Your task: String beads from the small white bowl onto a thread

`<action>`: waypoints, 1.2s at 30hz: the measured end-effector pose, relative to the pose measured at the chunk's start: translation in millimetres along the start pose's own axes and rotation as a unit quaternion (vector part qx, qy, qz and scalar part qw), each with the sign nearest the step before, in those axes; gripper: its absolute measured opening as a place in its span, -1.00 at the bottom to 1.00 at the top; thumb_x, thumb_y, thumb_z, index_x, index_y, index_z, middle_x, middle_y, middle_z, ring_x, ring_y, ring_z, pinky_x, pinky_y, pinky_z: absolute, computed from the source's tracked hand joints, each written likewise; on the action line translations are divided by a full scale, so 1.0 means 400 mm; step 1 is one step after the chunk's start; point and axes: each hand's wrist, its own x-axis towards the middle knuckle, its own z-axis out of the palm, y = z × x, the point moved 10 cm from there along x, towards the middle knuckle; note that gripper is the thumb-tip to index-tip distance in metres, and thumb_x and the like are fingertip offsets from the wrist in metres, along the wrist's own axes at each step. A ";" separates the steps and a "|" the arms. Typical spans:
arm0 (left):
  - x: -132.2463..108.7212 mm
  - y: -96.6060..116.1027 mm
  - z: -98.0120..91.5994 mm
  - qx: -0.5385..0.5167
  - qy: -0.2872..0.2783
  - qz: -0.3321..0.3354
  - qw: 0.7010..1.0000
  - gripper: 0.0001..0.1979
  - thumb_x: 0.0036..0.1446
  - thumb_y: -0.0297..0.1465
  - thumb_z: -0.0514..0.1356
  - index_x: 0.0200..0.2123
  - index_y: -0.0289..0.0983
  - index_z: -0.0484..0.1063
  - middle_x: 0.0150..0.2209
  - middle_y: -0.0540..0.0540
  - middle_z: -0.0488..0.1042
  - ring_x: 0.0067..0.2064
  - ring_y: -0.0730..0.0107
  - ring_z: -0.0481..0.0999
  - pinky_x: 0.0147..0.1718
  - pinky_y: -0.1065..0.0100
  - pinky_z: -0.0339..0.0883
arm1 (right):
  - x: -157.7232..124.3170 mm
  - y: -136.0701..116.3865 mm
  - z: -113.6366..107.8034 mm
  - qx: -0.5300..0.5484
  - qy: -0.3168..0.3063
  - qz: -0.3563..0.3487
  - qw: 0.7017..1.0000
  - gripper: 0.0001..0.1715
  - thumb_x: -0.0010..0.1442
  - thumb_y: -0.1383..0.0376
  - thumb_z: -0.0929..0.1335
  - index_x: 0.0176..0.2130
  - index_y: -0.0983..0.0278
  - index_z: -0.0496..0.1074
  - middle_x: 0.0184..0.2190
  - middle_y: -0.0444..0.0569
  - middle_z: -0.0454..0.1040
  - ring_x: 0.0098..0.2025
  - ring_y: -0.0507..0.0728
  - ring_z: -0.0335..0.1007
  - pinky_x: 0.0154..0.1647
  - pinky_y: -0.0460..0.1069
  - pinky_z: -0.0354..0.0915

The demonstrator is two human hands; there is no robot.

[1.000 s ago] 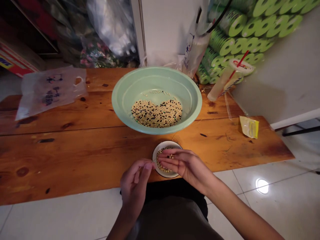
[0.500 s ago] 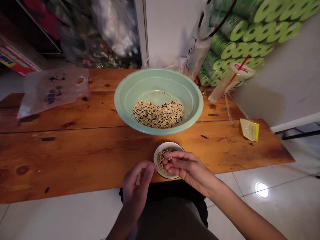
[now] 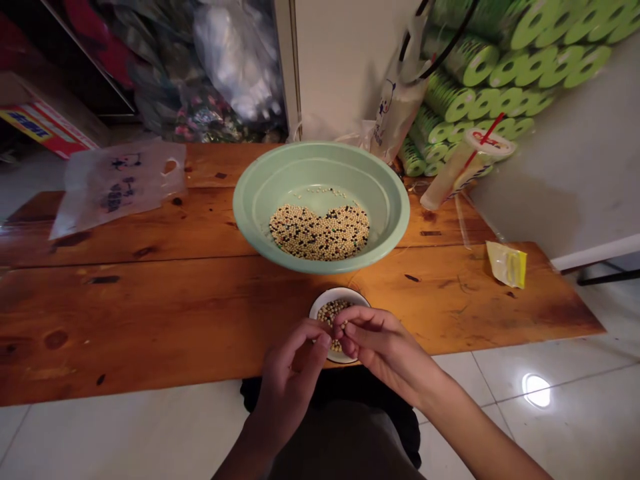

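At far left, a red-and-white box (image 3: pixel 53 127) sits beyond the wooden table (image 3: pixel 190 313), and a translucent plastic bag (image 3: pixel 97 193) printed with dark figures lies flat along the surface's rear edge, toward the left end. Clear plastic bundles (image 3: pixel 237 57) are piled behind that edge. Closer in, a person's left hand (image 3: pixel 289 387) reaches over the front edge, thumb and forefinger pinched together at the tips; whether anything lies between them cannot be told. A pale green basin (image 3: pixel 320 159) stands mid-table against the rear edge, a heap of pale and dark beads (image 3: pixel 320 235) spread across its floor. In front of it, right at the front edge, a small white bowl (image 3: pixel 346 294) with a dark rim holds more beads (image 3: pixel 329 311). Above the bowl, the right hand (image 3: pixel 387 343) curls its fingers and thumb around a few small beads, its fingertips just beside the left hand's. Farther right, a bagged container (image 3: pixel 397 113) stands at the rear edge, a lidded cup (image 3: pixel 445 177) with a red straw beside it, green rolls (image 3: pixel 480 100) stacked behind. A yellow-and-clear packet (image 3: pixel 506 265) rests near the right end.
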 end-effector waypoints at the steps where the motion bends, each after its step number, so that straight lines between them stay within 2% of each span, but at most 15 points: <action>1: 0.000 0.001 0.001 0.000 0.000 0.001 1.000 -0.85 0.25 -0.38 0.12 -0.33 -0.22 0.47 -0.28 -0.04 0.52 -0.21 0.38 0.49 -0.16 0.42 0.35 | -0.001 -0.002 0.001 0.002 -0.001 -0.001 1.000 -0.94 0.10 0.40 0.46 -0.33 0.35 0.57 -0.41 -0.07 0.48 -0.42 -0.06 0.30 -0.36 -0.15 0.22; 7: 0.006 0.001 0.000 0.019 0.008 0.000 1.000 -0.87 0.24 -0.38 0.14 -0.31 -0.22 0.49 -0.26 -0.03 0.55 -0.18 0.37 0.51 -0.15 0.41 0.36 | -0.006 -0.014 -0.010 0.002 0.018 -0.004 1.000 -0.92 0.07 0.38 0.47 -0.33 0.35 0.57 -0.42 -0.07 0.47 -0.43 -0.07 0.27 -0.37 -0.17 0.21; 12: 0.009 0.007 0.000 0.045 0.011 0.008 0.999 -0.86 0.23 -0.37 0.14 -0.31 -0.22 0.50 -0.27 -0.04 0.56 -0.19 0.34 0.53 -0.16 0.39 0.38 | -0.009 -0.031 -0.009 -0.046 0.029 -0.022 0.998 -0.90 0.07 0.32 0.48 -0.35 0.33 0.57 -0.46 -0.10 0.43 -0.45 -0.06 0.24 -0.41 -0.15 0.18; 28: 0.014 0.019 0.006 0.058 -0.002 0.013 0.998 -0.86 0.23 -0.38 0.15 -0.39 -0.20 0.46 -0.31 0.02 0.58 -0.24 0.42 0.54 -0.20 0.45 0.35 | -0.017 -0.036 -0.008 -0.087 0.014 -0.010 0.996 -0.86 0.10 0.28 0.46 -0.30 0.31 0.60 -0.46 -0.11 0.40 -0.45 -0.06 0.18 -0.44 -0.14 0.12; 32: 0.013 0.011 0.009 0.060 -0.007 -0.001 0.998 -0.85 0.22 -0.37 0.15 -0.39 -0.21 0.46 -0.33 0.01 0.56 -0.26 0.42 0.54 -0.21 0.43 0.34 | -0.020 -0.040 -0.011 -0.128 0.005 -0.014 0.992 -0.87 0.13 0.28 0.44 -0.28 0.27 0.60 -0.44 -0.10 0.41 -0.43 -0.05 0.18 -0.43 -0.13 0.11; 36: 0.014 -0.005 0.009 0.053 -0.011 -0.026 0.998 -0.84 0.22 -0.35 0.15 -0.41 -0.22 0.45 -0.34 0.02 0.55 -0.27 0.42 0.52 -0.23 0.44 0.33 | -0.019 -0.051 -0.009 -0.220 -0.014 -0.029 0.975 -0.84 0.20 0.24 0.39 -0.24 0.23 0.58 -0.44 -0.13 0.40 -0.42 -0.04 0.19 -0.43 -0.12 0.11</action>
